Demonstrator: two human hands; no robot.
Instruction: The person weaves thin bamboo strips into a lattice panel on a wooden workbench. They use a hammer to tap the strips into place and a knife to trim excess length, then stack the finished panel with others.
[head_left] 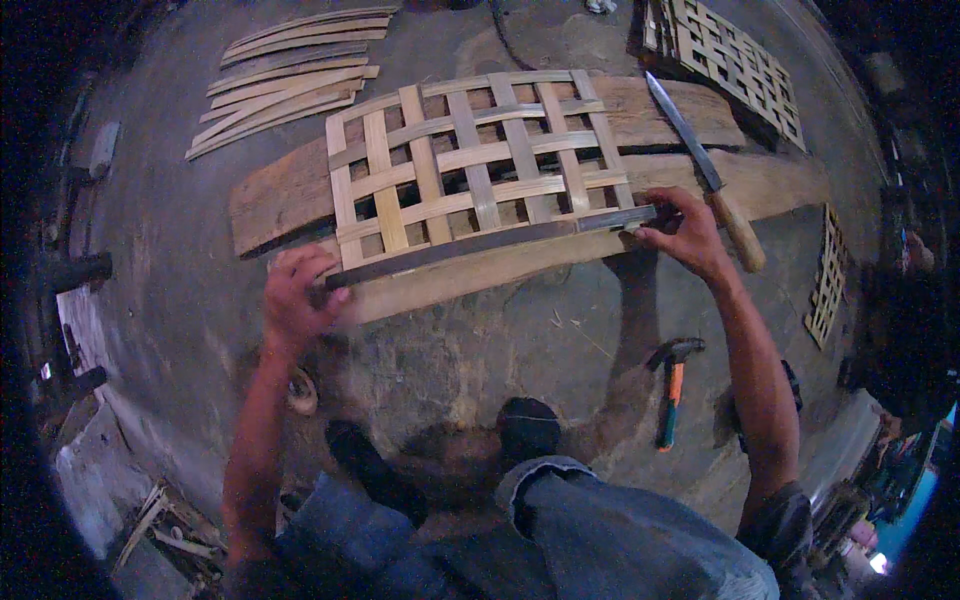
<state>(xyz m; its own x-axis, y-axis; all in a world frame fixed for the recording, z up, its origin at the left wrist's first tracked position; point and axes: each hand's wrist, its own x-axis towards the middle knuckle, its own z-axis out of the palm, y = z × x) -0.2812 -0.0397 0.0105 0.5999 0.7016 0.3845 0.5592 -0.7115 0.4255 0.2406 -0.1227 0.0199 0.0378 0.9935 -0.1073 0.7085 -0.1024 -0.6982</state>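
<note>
A lattice panel (488, 160) of woven flat wooden or bamboo slats lies on rough wooden planks (285, 195) in front of me. Along its near edge runs a long, dark flat strip (470, 245), pressed against the slat ends. My left hand (300, 292) is closed round the strip's left end, with the thumb on the near side. At the other end, my right hand (682, 232) pinches the strip between thumb and fingers. Just right of that hand rests a long knife (690, 140) with a wooden handle, its blade pointing away across the planks.
Loose slats (285, 85) are spread on the floor at the far left. More woven panels (735, 70) are stacked far right, and a small lattice piece (827, 280) lies at the right. A hammer (673, 395) with an orange and green handle lies near my right forearm.
</note>
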